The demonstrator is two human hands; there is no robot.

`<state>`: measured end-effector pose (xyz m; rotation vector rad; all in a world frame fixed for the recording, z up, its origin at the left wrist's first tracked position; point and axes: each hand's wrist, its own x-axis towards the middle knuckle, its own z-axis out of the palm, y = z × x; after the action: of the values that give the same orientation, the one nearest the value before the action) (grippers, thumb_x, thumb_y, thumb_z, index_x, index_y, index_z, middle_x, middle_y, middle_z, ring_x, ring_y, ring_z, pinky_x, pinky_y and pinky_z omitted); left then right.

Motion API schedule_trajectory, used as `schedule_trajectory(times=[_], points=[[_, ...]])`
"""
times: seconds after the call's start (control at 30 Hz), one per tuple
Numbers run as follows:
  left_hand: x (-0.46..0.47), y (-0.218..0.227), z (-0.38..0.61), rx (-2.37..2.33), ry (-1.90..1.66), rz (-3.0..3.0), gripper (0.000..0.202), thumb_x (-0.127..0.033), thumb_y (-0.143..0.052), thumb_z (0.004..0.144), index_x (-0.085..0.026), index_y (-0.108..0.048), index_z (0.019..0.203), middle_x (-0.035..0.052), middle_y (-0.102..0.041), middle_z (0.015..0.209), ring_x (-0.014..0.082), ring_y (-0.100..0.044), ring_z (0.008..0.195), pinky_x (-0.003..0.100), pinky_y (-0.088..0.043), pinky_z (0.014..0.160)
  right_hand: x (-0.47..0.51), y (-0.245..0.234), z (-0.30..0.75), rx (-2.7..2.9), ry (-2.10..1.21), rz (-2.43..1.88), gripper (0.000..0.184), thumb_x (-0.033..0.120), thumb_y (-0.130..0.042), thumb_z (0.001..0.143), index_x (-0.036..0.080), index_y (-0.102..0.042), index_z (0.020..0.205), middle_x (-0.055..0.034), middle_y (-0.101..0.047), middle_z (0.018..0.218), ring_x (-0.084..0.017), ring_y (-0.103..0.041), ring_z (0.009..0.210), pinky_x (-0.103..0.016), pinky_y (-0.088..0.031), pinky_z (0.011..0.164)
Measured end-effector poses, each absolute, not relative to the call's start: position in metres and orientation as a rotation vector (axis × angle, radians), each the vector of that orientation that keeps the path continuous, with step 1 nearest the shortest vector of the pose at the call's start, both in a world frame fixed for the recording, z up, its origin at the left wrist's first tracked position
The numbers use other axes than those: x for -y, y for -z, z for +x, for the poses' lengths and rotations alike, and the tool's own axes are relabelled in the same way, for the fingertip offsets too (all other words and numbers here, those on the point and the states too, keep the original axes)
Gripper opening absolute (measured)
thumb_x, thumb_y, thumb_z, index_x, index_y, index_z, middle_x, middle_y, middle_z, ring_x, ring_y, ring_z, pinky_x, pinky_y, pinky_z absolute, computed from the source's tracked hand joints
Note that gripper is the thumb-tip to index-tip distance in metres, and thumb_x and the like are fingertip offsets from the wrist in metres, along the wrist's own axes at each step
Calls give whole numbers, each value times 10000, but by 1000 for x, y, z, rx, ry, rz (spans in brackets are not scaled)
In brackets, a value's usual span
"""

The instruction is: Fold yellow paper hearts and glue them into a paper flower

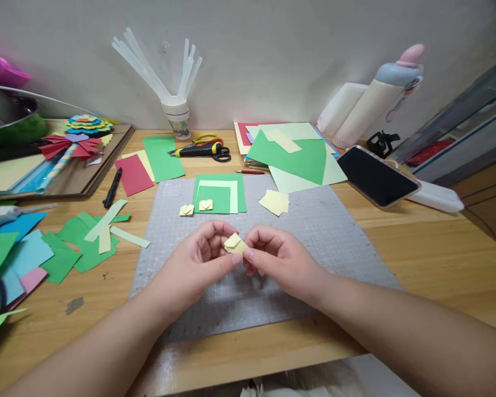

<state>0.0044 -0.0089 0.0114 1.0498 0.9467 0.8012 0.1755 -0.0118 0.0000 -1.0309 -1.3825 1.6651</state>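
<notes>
My left hand (200, 259) and my right hand (279, 259) meet over the grey cutting mat (314, 237). Both pinch a small folded pale yellow paper piece (234, 243) between thumbs and fingertips, held a little above the mat. Two finished folded yellow hearts (186, 210) (205, 205) lie beyond my hands, one on the mat and one on a green sheet (220, 194). A small stack of pale yellow paper squares (275, 202) lies on the mat to the right.
Scissors and a utility knife (202, 149) lie behind the mat near a cup of plastic straws (177, 113). Coloured sheets (297, 154) and a phone (374, 176) sit right. Paper scraps (66, 248), a black pen (112, 188) and a paper flower (76, 140) lie left.
</notes>
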Motion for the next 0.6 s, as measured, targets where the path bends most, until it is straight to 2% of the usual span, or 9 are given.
schedule_trajectory(times=[0.1,0.27,0.43,0.6], points=[[8,-14,3,-989,-718,1124,175,-305,-699,758,-181,-582,795,-37,-604,694,104,-541,631,221,-379,582,12,0,176,1400,-1657,-1066,217,340,-621,805,185,-508,703,31,-527,624,-93,-485,561,-222,-367,514],[8,-15,2,-1036,-616,1173,253,-370,-683,747,-174,-546,664,-49,-522,595,96,-432,558,227,-300,540,11,4,177,1390,-1645,-1054,238,362,-620,825,187,-508,709,36,-522,627,-91,-489,563,-220,-364,512],[7,-13,0,-1054,-622,1114,242,-360,-656,772,-168,-542,679,-48,-499,583,96,-392,564,238,-289,558,10,5,177,1334,-1706,-980,246,392,-582,866,177,-540,755,30,-551,661,-80,-499,559,-229,-399,556],[7,-11,-2,-1009,-642,1058,266,-355,-661,778,-172,-524,642,-47,-481,574,97,-382,564,243,-295,559,11,6,176,1348,-1745,-949,228,368,-604,852,180,-526,750,32,-542,654,-83,-498,566,-218,-371,521]])
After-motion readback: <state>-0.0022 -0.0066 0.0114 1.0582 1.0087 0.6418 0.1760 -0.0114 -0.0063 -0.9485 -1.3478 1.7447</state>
